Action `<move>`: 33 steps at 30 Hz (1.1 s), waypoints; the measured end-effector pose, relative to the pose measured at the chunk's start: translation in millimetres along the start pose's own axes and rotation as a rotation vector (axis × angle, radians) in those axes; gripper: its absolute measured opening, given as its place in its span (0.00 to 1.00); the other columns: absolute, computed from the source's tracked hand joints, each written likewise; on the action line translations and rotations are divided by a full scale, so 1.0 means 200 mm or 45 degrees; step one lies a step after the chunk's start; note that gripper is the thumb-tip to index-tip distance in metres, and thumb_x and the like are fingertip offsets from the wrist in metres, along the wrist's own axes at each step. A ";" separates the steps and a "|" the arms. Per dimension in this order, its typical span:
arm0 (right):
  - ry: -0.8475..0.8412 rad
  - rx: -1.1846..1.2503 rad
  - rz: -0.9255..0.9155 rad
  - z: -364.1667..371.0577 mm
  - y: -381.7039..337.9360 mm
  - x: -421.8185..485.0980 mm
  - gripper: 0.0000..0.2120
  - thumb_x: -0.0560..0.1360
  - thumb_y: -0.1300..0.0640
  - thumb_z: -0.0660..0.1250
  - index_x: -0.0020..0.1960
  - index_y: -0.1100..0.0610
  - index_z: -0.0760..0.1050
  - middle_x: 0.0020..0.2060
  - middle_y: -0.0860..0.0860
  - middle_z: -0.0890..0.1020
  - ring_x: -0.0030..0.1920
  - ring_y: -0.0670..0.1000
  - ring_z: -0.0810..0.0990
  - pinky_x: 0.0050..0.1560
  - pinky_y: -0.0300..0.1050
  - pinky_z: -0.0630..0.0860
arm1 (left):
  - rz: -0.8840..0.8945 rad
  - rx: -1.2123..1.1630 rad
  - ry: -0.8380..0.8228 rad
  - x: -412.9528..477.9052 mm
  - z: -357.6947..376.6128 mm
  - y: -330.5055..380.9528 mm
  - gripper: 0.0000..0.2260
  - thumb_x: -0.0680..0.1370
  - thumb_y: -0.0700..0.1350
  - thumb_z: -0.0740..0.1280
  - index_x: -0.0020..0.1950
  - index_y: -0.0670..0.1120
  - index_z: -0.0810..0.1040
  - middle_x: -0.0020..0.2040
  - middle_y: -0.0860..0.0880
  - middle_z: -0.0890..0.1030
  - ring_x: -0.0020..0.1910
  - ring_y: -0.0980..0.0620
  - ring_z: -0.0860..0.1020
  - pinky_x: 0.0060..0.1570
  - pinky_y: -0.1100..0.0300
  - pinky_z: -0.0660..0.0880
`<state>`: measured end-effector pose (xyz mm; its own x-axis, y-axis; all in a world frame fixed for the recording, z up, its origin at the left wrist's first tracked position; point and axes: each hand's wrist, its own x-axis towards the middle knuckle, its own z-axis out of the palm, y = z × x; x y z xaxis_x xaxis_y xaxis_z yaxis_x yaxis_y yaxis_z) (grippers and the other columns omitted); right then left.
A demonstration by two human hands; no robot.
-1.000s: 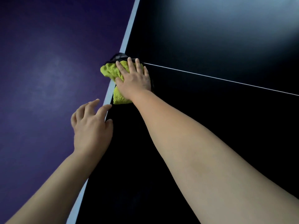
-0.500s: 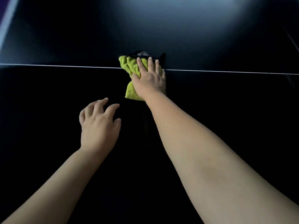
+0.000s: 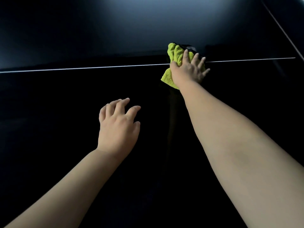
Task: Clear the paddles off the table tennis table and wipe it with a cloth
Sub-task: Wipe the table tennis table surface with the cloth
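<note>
Hands: Your right hand [image 3: 189,69] lies palm down on the cloth [image 3: 175,54], fingers straight and spread, pressing it flat rather than gripping it. Your left hand [image 3: 117,127] holds nothing, fingers loosely curled.
Cloth: Yellow-green and bunched, it sits on the tabletop [image 3: 65,96] across the white line [image 3: 98,67]. One fold sticks out past your right fingers and a corner shows beside the wrist. It is well apart from your left hand, ahead and to its right.
Arm pose: Your right arm reaches far forward, almost straight. Your left hand stays nearer you, palm down; whether it touches the tabletop cannot be told.
Behind the cloth: A small dark object [image 3: 189,46], too dim to identify.
</note>
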<state>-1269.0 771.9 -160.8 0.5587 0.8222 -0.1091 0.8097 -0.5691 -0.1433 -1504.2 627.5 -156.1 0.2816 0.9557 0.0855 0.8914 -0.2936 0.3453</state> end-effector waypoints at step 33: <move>-0.118 -0.072 0.228 0.12 -0.54 -1.00 0.32 0.80 0.39 0.48 0.80 0.46 0.42 0.79 0.59 0.42 0.77 0.63 0.39 0.75 0.64 0.40 | -0.126 -0.092 0.038 -0.42 -0.46 -0.76 0.20 0.70 0.50 0.62 0.61 0.50 0.78 0.65 0.44 0.73 0.67 0.43 0.65 0.66 0.46 0.57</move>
<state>-1472.0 667.7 -146.3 0.6777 0.7023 -0.2180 0.7093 -0.7025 -0.0581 -1696.5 594.4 -129.8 0.1818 0.9805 0.0748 0.8862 -0.1964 0.4196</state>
